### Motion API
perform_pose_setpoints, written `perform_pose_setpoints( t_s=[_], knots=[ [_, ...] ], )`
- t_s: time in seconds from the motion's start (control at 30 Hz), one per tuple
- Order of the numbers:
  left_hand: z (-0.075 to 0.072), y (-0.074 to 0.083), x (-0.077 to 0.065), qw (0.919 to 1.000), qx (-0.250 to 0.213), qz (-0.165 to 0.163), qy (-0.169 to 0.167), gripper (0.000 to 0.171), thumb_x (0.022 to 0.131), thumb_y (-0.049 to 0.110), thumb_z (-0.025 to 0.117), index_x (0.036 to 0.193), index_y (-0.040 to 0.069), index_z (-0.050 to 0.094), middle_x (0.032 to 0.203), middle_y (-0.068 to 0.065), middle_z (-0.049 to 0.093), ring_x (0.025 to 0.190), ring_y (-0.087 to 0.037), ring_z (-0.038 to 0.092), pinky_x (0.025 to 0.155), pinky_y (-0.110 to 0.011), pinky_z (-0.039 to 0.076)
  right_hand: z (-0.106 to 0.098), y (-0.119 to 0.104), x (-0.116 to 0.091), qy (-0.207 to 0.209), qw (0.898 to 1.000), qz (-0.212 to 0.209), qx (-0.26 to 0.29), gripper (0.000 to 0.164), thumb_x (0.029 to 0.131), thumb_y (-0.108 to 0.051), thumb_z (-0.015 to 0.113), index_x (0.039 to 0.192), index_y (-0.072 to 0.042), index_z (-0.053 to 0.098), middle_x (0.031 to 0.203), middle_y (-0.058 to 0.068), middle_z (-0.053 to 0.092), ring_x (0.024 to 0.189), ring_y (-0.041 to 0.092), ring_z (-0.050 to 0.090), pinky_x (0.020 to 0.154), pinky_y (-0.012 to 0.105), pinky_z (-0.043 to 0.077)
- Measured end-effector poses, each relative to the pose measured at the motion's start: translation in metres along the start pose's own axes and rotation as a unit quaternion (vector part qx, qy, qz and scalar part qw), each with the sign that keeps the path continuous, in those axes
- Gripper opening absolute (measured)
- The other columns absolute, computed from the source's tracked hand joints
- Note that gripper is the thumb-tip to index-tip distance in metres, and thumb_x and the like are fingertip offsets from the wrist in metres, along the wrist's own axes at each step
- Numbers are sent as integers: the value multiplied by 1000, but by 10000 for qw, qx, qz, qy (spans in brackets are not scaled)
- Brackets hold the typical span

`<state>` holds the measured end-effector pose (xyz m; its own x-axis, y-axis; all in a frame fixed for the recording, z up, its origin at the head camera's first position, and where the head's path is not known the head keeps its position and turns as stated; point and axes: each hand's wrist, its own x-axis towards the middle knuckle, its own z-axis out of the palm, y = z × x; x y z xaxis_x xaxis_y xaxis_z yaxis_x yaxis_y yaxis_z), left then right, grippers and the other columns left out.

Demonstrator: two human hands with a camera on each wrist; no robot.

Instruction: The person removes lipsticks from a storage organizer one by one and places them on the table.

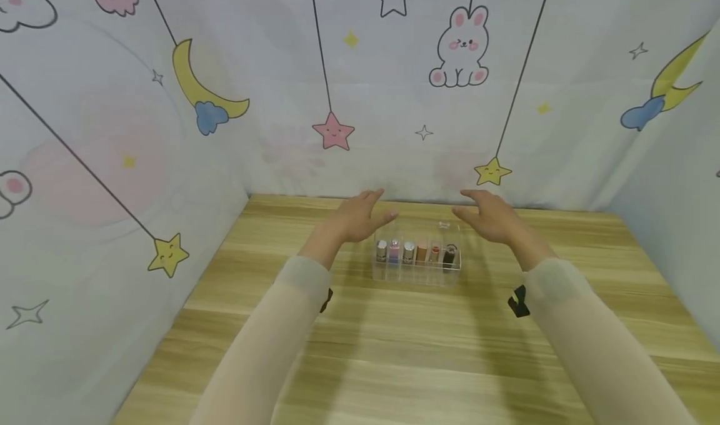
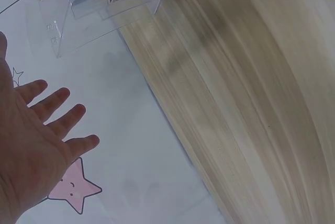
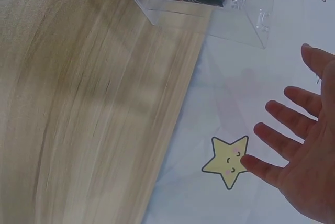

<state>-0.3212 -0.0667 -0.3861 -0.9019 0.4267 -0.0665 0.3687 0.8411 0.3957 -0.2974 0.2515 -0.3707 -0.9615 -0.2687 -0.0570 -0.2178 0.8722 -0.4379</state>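
Observation:
A clear plastic box (image 1: 416,279) stands on the table, divided into narrow slots with its see-through lid raised at the back. Several lipstick tubes stand in a row inside, among them a silver one (image 1: 409,252), a brown one (image 1: 422,252) and a black one (image 1: 449,256). My left hand (image 1: 358,217) hovers by the box's back left corner, fingers straight and spread, holding nothing. Mirroring it, my right hand (image 1: 490,215) is off the back right corner, palm inward and fingers extended. Both wrist views show a gap between hand and box.
The wood-grain table (image 1: 405,362) ends at a white cloth backdrop (image 1: 394,169) printed with stars, moons and rabbits. More of this cloth rises along the left and right sides. Dark wrist pieces (image 1: 519,301) show below both forearms.

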Motion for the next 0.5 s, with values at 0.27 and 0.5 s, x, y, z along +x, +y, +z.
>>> perform_pose_setpoints(
  t_s=[0.27,0.5],
  knots=[
    [7,-6,-8,9987,-469,182,71,91,100,76,39,167,17,21,172,-12,24,160,-33,22,129,-52,20,3,1,-8,27,9993,-248,279,65,109,-40,52,160,-5,34,166,24,32,153,49,27,122,68,24],
    [13,-8,-16,9942,-1035,283,81,91,97,70,54,165,16,25,172,-9,27,159,-31,24,129,-50,22,6,1,-17,119,9979,-389,496,63,107,-39,58,158,-8,40,164,22,36,146,49,37,116,69,33]
  ],
)
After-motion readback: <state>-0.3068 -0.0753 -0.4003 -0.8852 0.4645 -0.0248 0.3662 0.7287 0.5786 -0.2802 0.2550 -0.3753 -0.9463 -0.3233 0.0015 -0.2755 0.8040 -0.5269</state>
